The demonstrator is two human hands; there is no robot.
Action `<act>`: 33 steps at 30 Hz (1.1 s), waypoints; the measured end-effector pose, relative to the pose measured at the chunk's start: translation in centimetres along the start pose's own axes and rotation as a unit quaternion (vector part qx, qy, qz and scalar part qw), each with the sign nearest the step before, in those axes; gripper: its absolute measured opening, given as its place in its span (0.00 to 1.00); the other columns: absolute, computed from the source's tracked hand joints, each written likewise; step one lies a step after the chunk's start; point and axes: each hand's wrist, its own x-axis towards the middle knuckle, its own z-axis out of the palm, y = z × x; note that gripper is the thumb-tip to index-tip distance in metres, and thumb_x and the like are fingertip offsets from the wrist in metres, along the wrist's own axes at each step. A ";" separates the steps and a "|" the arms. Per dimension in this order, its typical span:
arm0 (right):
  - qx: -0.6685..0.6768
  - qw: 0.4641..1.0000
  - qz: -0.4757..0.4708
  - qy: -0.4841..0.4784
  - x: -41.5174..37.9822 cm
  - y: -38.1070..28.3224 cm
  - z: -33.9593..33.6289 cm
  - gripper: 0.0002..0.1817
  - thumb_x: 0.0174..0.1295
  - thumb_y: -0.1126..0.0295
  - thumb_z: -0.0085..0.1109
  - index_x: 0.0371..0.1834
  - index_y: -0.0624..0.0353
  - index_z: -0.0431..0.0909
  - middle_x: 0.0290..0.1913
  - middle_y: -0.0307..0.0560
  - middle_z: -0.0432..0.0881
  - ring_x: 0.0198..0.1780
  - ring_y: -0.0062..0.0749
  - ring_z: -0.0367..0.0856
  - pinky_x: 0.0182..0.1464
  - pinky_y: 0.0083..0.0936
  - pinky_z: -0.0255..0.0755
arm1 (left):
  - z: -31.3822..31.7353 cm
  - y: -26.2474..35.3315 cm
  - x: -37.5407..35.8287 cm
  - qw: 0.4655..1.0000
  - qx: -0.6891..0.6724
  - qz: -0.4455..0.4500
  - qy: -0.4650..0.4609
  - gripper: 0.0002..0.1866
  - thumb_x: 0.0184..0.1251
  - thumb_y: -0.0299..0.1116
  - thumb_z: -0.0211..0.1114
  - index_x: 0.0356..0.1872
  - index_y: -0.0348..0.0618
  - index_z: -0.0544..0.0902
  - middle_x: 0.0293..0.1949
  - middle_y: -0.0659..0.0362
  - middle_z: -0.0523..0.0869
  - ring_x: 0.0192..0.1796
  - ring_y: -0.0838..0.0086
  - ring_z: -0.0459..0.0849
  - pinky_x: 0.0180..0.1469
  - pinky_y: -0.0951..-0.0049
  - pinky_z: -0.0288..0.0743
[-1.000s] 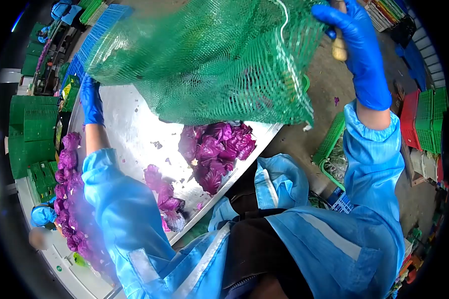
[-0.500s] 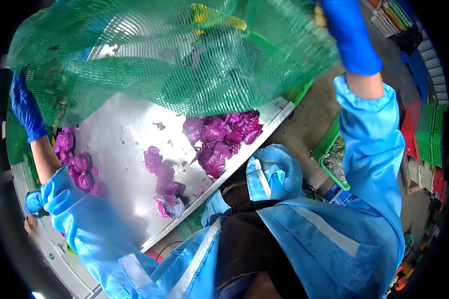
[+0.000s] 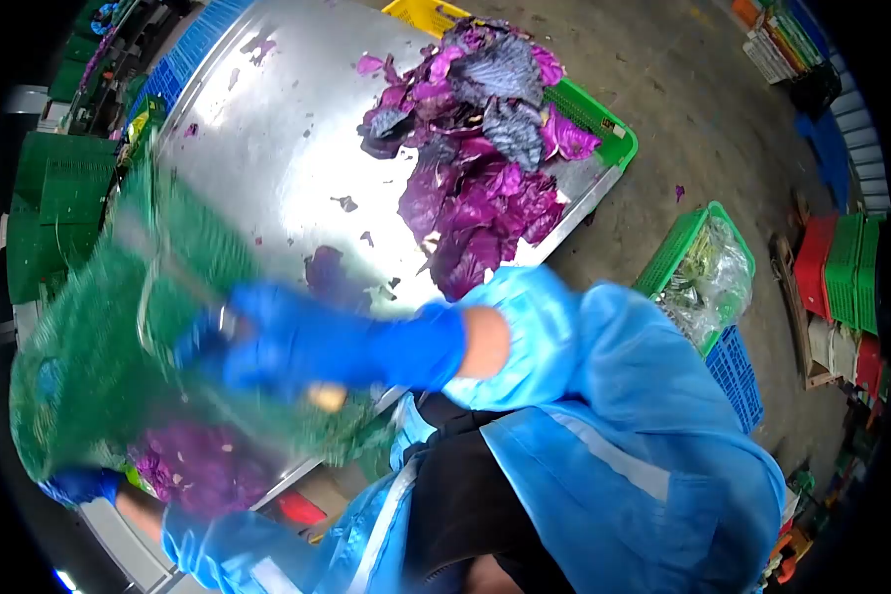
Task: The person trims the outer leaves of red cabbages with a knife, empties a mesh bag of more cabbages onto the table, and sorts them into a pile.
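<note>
A green mesh bag (image 3: 89, 346) hangs spread over the left end of the metal table. At its lower left edge, my left hand (image 3: 79, 485), in a blue glove, is closed on the mesh. My right hand (image 3: 287, 342), gloved in blue too and smeared by motion, crosses in front of the bag. Its fingers are wrapped round what looks like a knife (image 3: 183, 272), a blurred grey blade pointing up and left, with a wooden handle end showing below the palm. Purple cabbage (image 3: 203, 470) lies by the bag's lower edge, above my left forearm.
Loose purple cabbage leaves (image 3: 485, 213) are heaped along the right edge of the metal table (image 3: 257, 188). A green crate (image 3: 619, 139) and a yellow crate (image 3: 426, 14) adjoin that edge. On the floor at right stands a green basket (image 3: 678, 247) with plastic-wrapped contents, beside a blue crate (image 3: 733, 371).
The mesh bag has come down from above the table to its left end. My right hand has swept left and down across my body; my left hand has dropped lower.
</note>
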 end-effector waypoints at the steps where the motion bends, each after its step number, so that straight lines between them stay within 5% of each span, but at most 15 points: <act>1: 0.006 0.998 0.064 -0.020 0.6 2.0 1.8 0.19 0.58 0.67 0.63 0.54 0.56 0.79 0.39 0.41 0.83 0.32 0.22 0.80 0.30 0.23 0.74 | -2.1 -1.4 -1.0 1.000 0.003 -0.002 0.001 0.21 0.75 0.37 0.54 0.62 0.35 0.76 0.59 0.46 0.80 0.59 0.56 0.80 0.63 0.62 0.72; 3: -0.233 0.960 0.077 -0.132 2.9 11.1 3.4 0.20 0.59 0.66 0.63 0.54 0.59 0.77 0.40 0.51 0.82 0.32 0.32 0.82 0.32 0.29 0.75 | -5.5 -4.2 -4.4 1.000 0.005 0.002 -0.020 0.22 0.75 0.38 0.55 0.63 0.34 0.75 0.60 0.45 0.79 0.60 0.55 0.79 0.64 0.61 0.71; 5: -0.351 0.920 -0.172 -0.029 2.7 23.9 5.0 0.20 0.62 0.60 0.61 0.53 0.60 0.77 0.37 0.57 0.82 0.30 0.42 0.81 0.34 0.37 0.75 | -8.3 -6.5 -9.2 0.997 0.004 0.020 -0.071 0.23 0.75 0.38 0.56 0.64 0.33 0.73 0.61 0.45 0.79 0.61 0.54 0.78 0.65 0.60 0.71; 7: -0.394 0.912 -0.109 -0.034 -0.1 29.0 2.3 0.18 0.62 0.61 0.58 0.53 0.56 0.78 0.32 0.57 0.83 0.29 0.52 0.81 0.34 0.43 0.75 | -10.2 -5.7 -16.5 0.964 0.145 0.051 -0.219 0.26 0.74 0.39 0.58 0.66 0.31 0.70 0.61 0.46 0.78 0.62 0.58 0.77 0.65 0.60 0.70; 9: -0.302 0.936 0.178 -0.022 -2.8 29.6 -1.3 0.15 0.58 0.68 0.57 0.49 0.54 0.81 0.31 0.58 0.83 0.33 0.56 0.82 0.36 0.45 0.76 | -9.9 -4.6 -25.5 0.947 0.135 -0.033 -0.289 0.26 0.74 0.39 0.57 0.65 0.31 0.71 0.61 0.46 0.78 0.62 0.58 0.77 0.65 0.60 0.70; 11: -0.585 0.793 0.121 -0.119 -3.4 33.1 -4.9 0.16 0.54 0.73 0.55 0.47 0.52 0.83 0.34 0.58 0.84 0.35 0.57 0.83 0.37 0.45 0.77 | -9.1 -2.4 -34.9 0.915 0.101 -0.149 -0.361 0.26 0.74 0.40 0.56 0.65 0.32 0.72 0.61 0.46 0.78 0.61 0.58 0.77 0.65 0.61 0.70; 16: -0.609 0.786 0.090 0.056 -5.2 29.0 -10.1 0.16 0.56 0.72 0.54 0.46 0.50 0.85 0.43 0.56 0.85 0.46 0.55 0.82 0.49 0.44 0.76 | -3.0 4.8 -50.4 0.819 -0.027 -0.301 -0.489 0.25 0.74 0.42 0.54 0.63 0.33 0.73 0.61 0.47 0.78 0.61 0.59 0.77 0.64 0.61 0.70; 18: -0.621 0.767 0.120 0.104 -6.0 26.8 -11.0 0.15 0.57 0.71 0.53 0.46 0.50 0.85 0.48 0.56 0.84 0.55 0.54 0.79 0.58 0.44 0.72 | 0.6 7.3 -52.8 0.792 -0.064 -0.316 -0.518 0.25 0.74 0.42 0.54 0.63 0.33 0.74 0.61 0.46 0.78 0.60 0.58 0.77 0.64 0.61 0.70; 21: -0.614 0.760 0.091 0.193 -7.7 25.9 -14.0 0.15 0.59 0.69 0.53 0.46 0.51 0.85 0.48 0.56 0.84 0.55 0.53 0.79 0.58 0.44 0.72 | 6.8 12.3 -52.4 0.762 -0.104 -0.308 -0.561 0.24 0.73 0.42 0.55 0.62 0.34 0.75 0.59 0.46 0.79 0.58 0.57 0.78 0.62 0.60 0.71; 22: -0.656 0.727 0.071 0.190 -8.4 23.3 -14.9 0.14 0.59 0.70 0.54 0.46 0.52 0.85 0.47 0.57 0.83 0.54 0.54 0.79 0.57 0.44 0.73 | 9.3 14.6 -52.1 0.755 -0.122 -0.301 -0.569 0.24 0.73 0.42 0.55 0.61 0.34 0.75 0.58 0.46 0.79 0.57 0.57 0.78 0.61 0.60 0.71; 23: -0.534 0.800 0.023 0.274 -8.7 23.0 -16.0 0.13 0.58 0.71 0.56 0.45 0.54 0.84 0.44 0.58 0.83 0.49 0.55 0.80 0.52 0.44 0.75 | 11.9 17.0 -51.5 0.750 -0.143 -0.291 -0.576 0.24 0.72 0.42 0.55 0.61 0.35 0.75 0.58 0.46 0.79 0.57 0.56 0.78 0.60 0.59 0.72; 29: -0.540 0.736 0.011 0.408 -12.2 17.5 -22.7 0.06 0.54 0.70 0.59 0.33 0.55 0.84 0.26 0.60 0.80 0.26 0.57 0.79 0.27 0.49 0.70 | 25.7 33.9 -47.5 0.723 -0.276 -0.235 -0.588 0.23 0.70 0.42 0.57 0.58 0.36 0.76 0.54 0.45 0.81 0.53 0.54 0.80 0.57 0.57 0.73; 31: -0.576 0.709 0.043 0.406 -13.3 15.0 -25.0 0.05 0.53 0.69 0.60 0.31 0.56 0.84 0.24 0.59 0.79 0.25 0.55 0.79 0.26 0.48 0.69 | 29.4 39.5 -46.1 0.717 -0.314 -0.223 -0.581 0.22 0.69 0.42 0.57 0.57 0.36 0.77 0.53 0.44 0.81 0.52 0.53 0.80 0.55 0.56 0.74; 33: -0.563 0.707 -0.021 0.427 -14.1 14.4 -27.4 0.04 0.51 0.70 0.61 0.26 0.58 0.81 0.22 0.59 0.78 0.23 0.55 0.78 0.24 0.45 0.68 | 32.3 44.4 -45.0 0.718 -0.338 -0.213 -0.570 0.22 0.68 0.42 0.58 0.57 0.37 0.77 0.52 0.44 0.82 0.51 0.52 0.81 0.54 0.55 0.74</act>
